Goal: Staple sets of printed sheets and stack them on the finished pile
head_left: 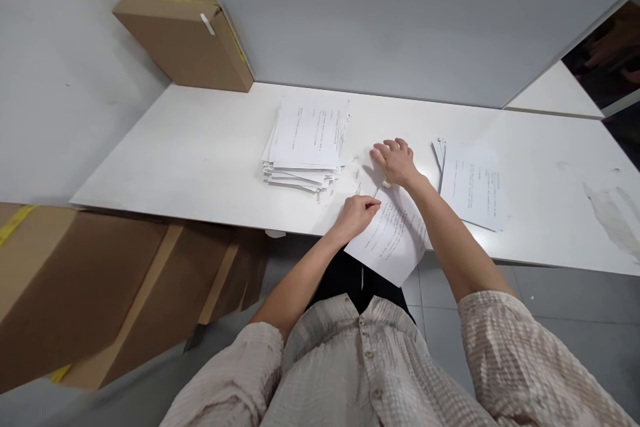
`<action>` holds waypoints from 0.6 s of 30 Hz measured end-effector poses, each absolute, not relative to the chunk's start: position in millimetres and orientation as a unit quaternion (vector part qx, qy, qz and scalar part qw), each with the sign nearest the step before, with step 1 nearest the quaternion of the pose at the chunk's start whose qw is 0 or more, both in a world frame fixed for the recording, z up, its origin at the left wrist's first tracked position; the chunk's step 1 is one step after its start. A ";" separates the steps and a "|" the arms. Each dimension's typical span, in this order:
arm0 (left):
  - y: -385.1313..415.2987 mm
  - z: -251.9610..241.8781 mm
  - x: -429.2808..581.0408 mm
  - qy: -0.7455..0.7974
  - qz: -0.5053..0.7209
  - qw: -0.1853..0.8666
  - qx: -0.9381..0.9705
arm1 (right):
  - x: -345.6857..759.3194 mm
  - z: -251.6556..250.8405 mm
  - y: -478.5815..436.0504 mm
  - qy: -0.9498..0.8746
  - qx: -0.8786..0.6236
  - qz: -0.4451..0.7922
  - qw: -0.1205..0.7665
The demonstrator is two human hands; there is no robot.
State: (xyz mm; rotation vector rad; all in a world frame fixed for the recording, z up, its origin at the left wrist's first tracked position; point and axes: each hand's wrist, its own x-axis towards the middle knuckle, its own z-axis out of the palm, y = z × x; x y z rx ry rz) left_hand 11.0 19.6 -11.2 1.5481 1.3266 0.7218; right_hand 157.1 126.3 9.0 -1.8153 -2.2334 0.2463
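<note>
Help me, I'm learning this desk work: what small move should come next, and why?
Probably ease the printed sheet farther onto the table: its lower corner juts past the near edge. The left hand is at its left side, seemingly well placed to guide it, while the right hand is at its upper end.
</note>
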 end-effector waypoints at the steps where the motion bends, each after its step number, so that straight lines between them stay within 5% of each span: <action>1: 18.0 -10.0 9.6 0.538 0.295 0.475 0.630 | 160.8 13.0 125.6 -0.754 -0.626 0.103 0.172; 6: -7.4 2.3 -14.1 0.528 0.283 0.505 0.622 | 193.8 37.9 59.9 -0.621 -0.647 0.141 0.419; 12: -39.5 12.0 -39.4 0.524 0.363 0.538 0.552 | 209.2 18.9 -98.6 -0.432 -0.756 0.321 0.373; 15: -40.6 10.1 -23.5 0.493 0.436 0.492 0.570 | 195.7 2.9 -137.2 -0.370 -0.675 0.471 0.431; 18: -39.2 6.5 1.6 0.443 0.480 0.424 0.627 | 192.9 -1.8 -135.0 -0.300 -0.659 0.467 0.507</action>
